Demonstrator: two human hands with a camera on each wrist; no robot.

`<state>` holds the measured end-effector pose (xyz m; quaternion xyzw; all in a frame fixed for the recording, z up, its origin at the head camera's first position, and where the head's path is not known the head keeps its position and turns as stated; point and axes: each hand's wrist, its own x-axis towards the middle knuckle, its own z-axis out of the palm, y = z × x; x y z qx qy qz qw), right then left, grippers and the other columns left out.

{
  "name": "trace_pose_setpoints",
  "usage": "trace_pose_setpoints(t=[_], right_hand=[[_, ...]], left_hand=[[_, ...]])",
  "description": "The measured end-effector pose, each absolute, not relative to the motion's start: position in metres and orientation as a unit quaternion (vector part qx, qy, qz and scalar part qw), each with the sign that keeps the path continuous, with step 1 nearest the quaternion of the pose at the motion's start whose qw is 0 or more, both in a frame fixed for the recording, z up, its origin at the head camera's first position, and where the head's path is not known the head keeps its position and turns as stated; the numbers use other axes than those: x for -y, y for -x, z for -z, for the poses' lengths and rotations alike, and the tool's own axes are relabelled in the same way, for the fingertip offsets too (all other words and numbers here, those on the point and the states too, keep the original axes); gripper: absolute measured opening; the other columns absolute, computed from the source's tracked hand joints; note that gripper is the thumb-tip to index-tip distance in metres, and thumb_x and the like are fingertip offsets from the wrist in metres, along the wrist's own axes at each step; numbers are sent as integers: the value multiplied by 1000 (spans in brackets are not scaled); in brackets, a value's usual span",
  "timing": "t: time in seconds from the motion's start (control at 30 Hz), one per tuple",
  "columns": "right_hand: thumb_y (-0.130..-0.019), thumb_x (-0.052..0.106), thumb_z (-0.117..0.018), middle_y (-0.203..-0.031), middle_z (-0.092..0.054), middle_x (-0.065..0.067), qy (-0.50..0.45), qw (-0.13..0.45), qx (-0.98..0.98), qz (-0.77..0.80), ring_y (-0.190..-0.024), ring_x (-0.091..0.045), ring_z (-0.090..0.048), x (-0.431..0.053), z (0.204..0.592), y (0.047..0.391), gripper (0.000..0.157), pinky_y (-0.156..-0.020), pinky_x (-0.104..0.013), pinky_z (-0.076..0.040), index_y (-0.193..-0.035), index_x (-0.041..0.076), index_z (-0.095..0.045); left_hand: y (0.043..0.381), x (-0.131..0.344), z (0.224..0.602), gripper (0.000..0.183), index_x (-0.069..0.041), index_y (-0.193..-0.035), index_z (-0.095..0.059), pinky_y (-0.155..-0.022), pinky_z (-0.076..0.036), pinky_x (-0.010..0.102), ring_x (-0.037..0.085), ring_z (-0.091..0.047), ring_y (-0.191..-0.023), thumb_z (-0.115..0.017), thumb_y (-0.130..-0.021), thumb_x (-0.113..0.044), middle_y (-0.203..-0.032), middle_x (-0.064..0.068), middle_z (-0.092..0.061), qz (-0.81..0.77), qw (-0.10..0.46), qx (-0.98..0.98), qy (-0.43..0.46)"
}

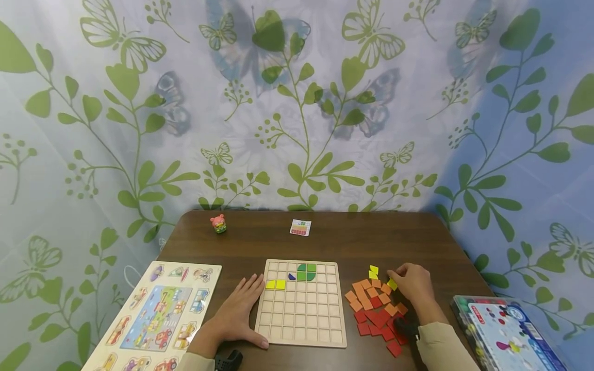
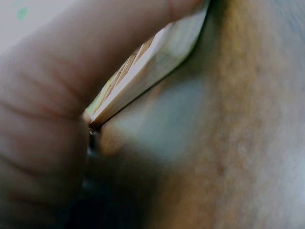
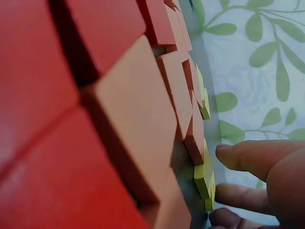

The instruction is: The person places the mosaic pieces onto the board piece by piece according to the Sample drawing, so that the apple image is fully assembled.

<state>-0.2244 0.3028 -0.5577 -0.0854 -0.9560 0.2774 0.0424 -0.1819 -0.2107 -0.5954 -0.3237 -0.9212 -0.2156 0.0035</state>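
You are resting your left hand (image 1: 237, 310) along the left side of the wooden grid board (image 1: 301, 308), its fingers extended and its thumb spread wide of them by the near left corner. You are having your right hand (image 1: 414, 284) lowered at the far right of the loose pieces, fingers bent, with the fingertips right by a yellow tile (image 1: 392, 284); the right wrist view is showing a gap between two of the fingers, but you cannot tell whether they are pinching that tile. Two more yellow tiles (image 1: 373, 275) are lying just beyond the orange tiles (image 1: 360, 294), and the red tiles (image 1: 379, 318) are spreading out on the near side of those. On the board, four green pieces (image 1: 302, 276) are sitting together near the far edge, a blue piece (image 1: 291, 276) is lying just left of them, and two yellow squares (image 1: 280, 284) are filling cells at the left. Beyond the board, a small printed card (image 1: 300, 228) is lying on the dark table (image 1: 260, 242); a picture puzzle (image 1: 158, 317) is occupying the left side, and a plastic box (image 1: 510, 330) the right.
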Motion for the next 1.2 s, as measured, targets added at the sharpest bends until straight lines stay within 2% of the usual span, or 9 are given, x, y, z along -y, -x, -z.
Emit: trace_pose_setpoints(t=[0.23, 0.53, 0.8, 1.2], right_hand=[[-94, 34, -82, -95, -68, -21, 94, 23, 963, -252, -79, -33, -59, -298, 555, 224, 47, -73, -53, -57, -105, -9, -67], [-96, 20, -77, -88, -64, -18, 97, 2, 960, -263, -74, -31, -59, -296, 549, 227, 29, -67, -48, -57, -99, -6, -64], [-94, 16, -79, -96, -67, -23, 116, 12, 956, -268, -82, -36, -61, -295, 549, 229, 29, -74, -54, -58, -105, -7, -66], [-94, 11, -78, -99, -69, -24, 118, 40, 952, -280, -84, -38, -61, -292, 545, 225, 23, -76, -57, -55, -106, -6, -68]], left_hand=[[182, 210, 593, 146, 1, -164, -32, -125, -15, 58, 37, -18, -157, -75, -60, -92, -171, 16, -23, 216, 5, 920, 328], [182, 210, 594, 147, 1, -164, -32, -124, -15, 59, 38, -19, -157, -74, -60, -93, -171, 16, -24, 212, 11, 920, 330], [183, 211, 594, 146, 0, -164, -32, -125, -14, 58, 37, -19, -157, -73, -60, -94, -171, 15, -24, 211, 6, 921, 327], [183, 211, 596, 148, 1, -164, -32, -124, -15, 59, 37, -18, -157, -74, -58, -94, -171, 16, -23, 213, 13, 920, 330]])
